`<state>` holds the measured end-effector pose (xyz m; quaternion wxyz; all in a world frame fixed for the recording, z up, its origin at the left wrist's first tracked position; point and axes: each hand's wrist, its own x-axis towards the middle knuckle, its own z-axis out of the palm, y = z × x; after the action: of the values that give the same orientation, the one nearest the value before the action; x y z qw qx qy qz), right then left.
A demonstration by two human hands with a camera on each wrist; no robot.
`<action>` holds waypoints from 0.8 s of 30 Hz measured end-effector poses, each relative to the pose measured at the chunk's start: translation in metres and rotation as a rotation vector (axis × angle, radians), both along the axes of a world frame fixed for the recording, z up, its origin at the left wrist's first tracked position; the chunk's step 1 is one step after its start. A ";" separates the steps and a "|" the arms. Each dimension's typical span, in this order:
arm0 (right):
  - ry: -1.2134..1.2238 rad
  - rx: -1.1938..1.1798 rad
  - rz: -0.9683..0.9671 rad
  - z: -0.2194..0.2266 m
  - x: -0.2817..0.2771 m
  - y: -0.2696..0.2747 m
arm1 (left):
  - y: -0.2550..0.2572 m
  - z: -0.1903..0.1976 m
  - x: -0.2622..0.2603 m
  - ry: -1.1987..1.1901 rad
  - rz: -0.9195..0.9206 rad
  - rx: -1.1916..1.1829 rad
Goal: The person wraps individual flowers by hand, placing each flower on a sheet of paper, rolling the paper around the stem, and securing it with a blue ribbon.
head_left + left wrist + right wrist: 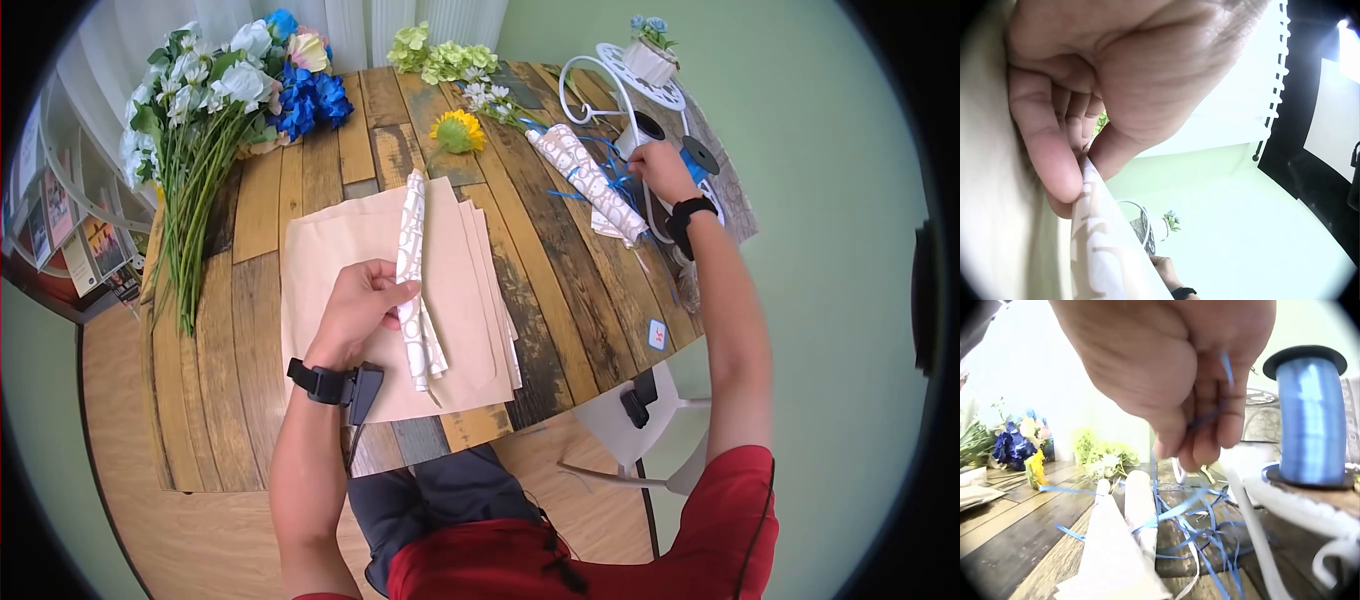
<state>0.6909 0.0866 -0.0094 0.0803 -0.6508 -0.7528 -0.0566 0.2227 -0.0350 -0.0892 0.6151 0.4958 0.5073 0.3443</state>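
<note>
My left hand [358, 308] pinches a narrow roll of white patterned wrapping paper [411, 235] between thumb and fingers. The paper is wound round the stem of a yellow sunflower [458, 132], whose head sticks out at the far end. Close up in the left wrist view, the fingertips hold the edge of the paper roll [1094, 237]. My right hand [664, 172], over the table's right side, has curled fingers with blue ribbon [1227, 367] between them. More loose blue ribbon [1210, 534] lies tangled below that hand, beside the spool of blue ribbon [1311, 419].
Brown paper sheets [330, 250] lie under the left hand. Two wrapped rolls [590, 180] tied with blue ribbon lie near the right hand, by a white metal stand [570, 75]. Bunched flowers [215, 100] lie at the back left, green hydrangeas [445, 60] at the back.
</note>
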 end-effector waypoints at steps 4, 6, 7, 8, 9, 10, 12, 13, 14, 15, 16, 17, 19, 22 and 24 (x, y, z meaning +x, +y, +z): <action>-0.182 -0.038 0.056 0.030 -0.016 -0.010 | 0.000 0.001 0.000 -0.004 -0.015 0.000; -0.177 0.053 0.039 0.046 -0.027 -0.014 | 0.000 0.001 0.000 -0.007 -0.012 -0.011; -0.178 0.051 0.040 0.045 -0.029 -0.012 | 0.000 0.000 -0.001 -0.008 -0.012 -0.012; -0.148 0.214 -0.052 0.046 -0.031 -0.009 | 0.000 -0.002 -0.001 -0.013 -0.012 -0.009; -0.118 0.378 -0.143 0.047 -0.031 -0.005 | 0.000 -0.002 -0.001 -0.020 -0.010 -0.003; -0.288 0.225 -0.091 0.045 -0.026 -0.004 | 0.000 -0.001 -0.001 -0.022 -0.010 -0.002; -0.273 0.147 -0.106 0.047 -0.023 0.002 | 0.000 0.001 -0.001 -0.013 -0.021 -0.001; -0.256 0.071 -0.118 0.048 -0.022 0.003 | 0.000 0.001 -0.001 -0.015 -0.022 0.001; -0.215 0.147 -0.144 0.047 -0.023 0.005 | 0.000 0.001 -0.001 -0.012 -0.024 0.000; -0.218 0.150 -0.141 0.047 -0.025 0.005 | 0.000 0.001 -0.001 -0.009 -0.024 -0.002; -0.263 0.109 -0.173 0.045 -0.027 0.005 | -0.001 0.001 -0.002 -0.011 -0.021 -0.001; -0.306 0.066 -0.206 0.042 -0.028 0.004 | -0.001 0.002 -0.002 -0.020 -0.021 -0.006; -0.240 0.039 -0.155 0.025 -0.023 0.006 | -0.001 0.001 -0.002 -0.027 -0.022 -0.011; 0.067 -0.160 -0.035 0.019 -0.030 0.006 | 0.000 -0.001 -0.002 -0.026 -0.017 -0.011; 0.400 -0.309 0.094 0.017 -0.039 0.007 | -0.001 0.001 -0.001 -0.023 -0.017 -0.010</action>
<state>0.6523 0.0932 0.0071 0.1300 -0.6179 -0.7510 0.1928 0.2219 -0.0362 -0.0877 0.6263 0.4930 0.4977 0.3421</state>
